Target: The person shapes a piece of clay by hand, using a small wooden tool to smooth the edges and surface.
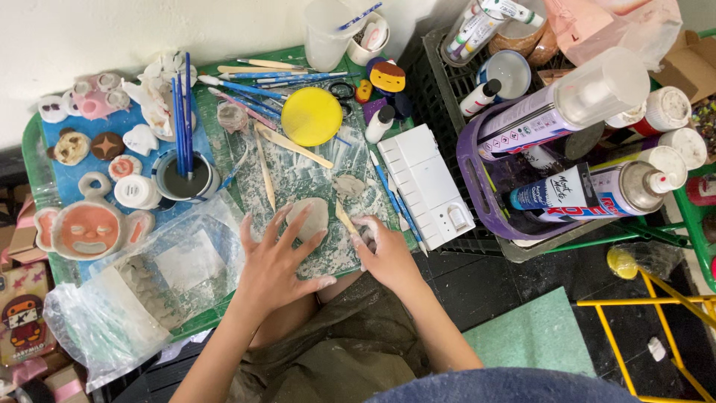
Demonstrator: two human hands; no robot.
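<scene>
Setting: crowded green desk [246, 313] against a pale wall, with a clay-smeared cutting mat [298, 179] as its working middle.
Landmark: the mat; every place below is told from it.
Clay piece: a flat, pale oval slab of clay [312, 216] lies on the near part of the mat, between the two hands.
Left hand: the left hand [274, 261] is spread wide and flat, fingertips on the near-left edge of the slab; it presses rather than grasps.
Right hand: the right hand [382, 250], dusted with clay, is curled at the mat's near-right corner around a thin wooden tool [346, 219] whose tip points toward the slab.
Handling: the slab looks soft, damp and light, likely to bend or tear if lifted by one edge; taking it from underneath with flat fingers, or sliding it, seems safest.
Left of the mat: a cup of blue brushes [183, 175], small painted clay faces and a clear plastic bag [149, 283].
Beyond the mat: a yellow round lid [312, 116] and loose brushes.
Right of the mat: a white lidded box [425, 183], then a purple basket [477, 186] of spray cans.
</scene>
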